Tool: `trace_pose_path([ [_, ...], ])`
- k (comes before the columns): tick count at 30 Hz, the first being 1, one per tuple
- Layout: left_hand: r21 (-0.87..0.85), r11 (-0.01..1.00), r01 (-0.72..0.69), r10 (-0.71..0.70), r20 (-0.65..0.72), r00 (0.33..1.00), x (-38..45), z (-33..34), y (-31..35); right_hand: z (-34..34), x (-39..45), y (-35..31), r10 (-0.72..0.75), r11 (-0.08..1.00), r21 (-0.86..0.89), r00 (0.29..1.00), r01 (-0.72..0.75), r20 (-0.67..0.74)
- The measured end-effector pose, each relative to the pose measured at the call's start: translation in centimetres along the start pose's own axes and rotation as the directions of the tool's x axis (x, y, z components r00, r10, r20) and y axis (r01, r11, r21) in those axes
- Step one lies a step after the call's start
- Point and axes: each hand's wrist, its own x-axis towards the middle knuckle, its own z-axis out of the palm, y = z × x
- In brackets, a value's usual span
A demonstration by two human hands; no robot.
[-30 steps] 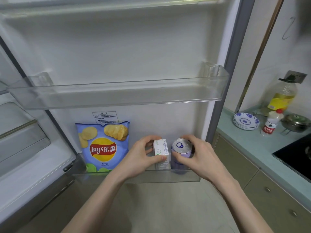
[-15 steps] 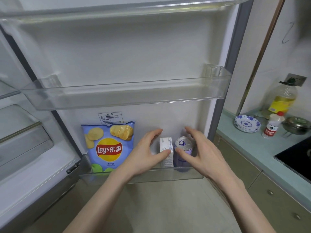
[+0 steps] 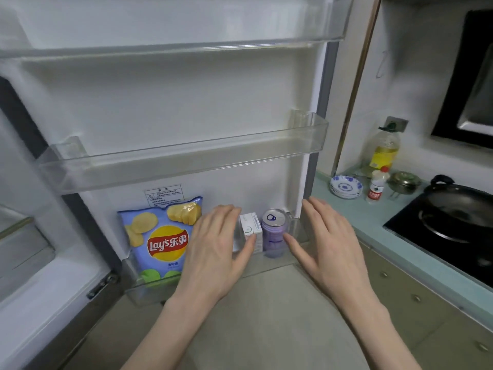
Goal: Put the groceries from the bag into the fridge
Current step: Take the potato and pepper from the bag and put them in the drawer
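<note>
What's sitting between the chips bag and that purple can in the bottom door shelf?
In the head view, a small white carton stands between the blue Lay's chips bag and the purple drink can, right beside the can. The open left hand partly covers that gap.

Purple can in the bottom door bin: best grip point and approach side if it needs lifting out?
Grip the can around its upper wall just below the lid, coming from above and the right. It stands upright, the carton sits close against its left, and the bin wall covers its base; only top and right look free.
</note>
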Motion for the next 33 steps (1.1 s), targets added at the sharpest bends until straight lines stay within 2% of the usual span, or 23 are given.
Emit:
trace_pose_path([
  [7, -0.112, 0.991, -0.073, 0.072, -0.021, 0.997, -2.4, 0.4, 2.9, -4.1, -6.7, 0.1, 0.150, 0.953, -0.253, 0.985, -0.168, -0.088],
  [11, -0.198, 0.973, -0.122, 0.136, 0.059, 0.989, -4.2, 1.8, 6.7, -7.1, -11.8, 0.2, 0.269, 0.886, -0.365, 0.959, -0.285, -0.094],
  [15, -0.302, 0.925, -0.229, 0.268, 0.094, 0.959, -5.6, 2.3, 11.8, -10.5, -16.6, 0.8, 0.377, 0.810, -0.432, 0.917, -0.395, -0.132],
  [24, -0.480, 0.764, -0.431, 0.522, 0.067, 0.850, -9.9, 2.1, 25.4, -19.6, -28.5, 3.2, 0.593, 0.612, -0.425, 0.743, -0.667, -0.311],
  [33, -0.638, 0.555, -0.533, 0.711, 0.031, 0.703, -17.7, 1.3, 42.7, -30.1, -43.1, 6.5, 0.719, 0.368, -0.414, 0.537, -0.833, -0.441],
])
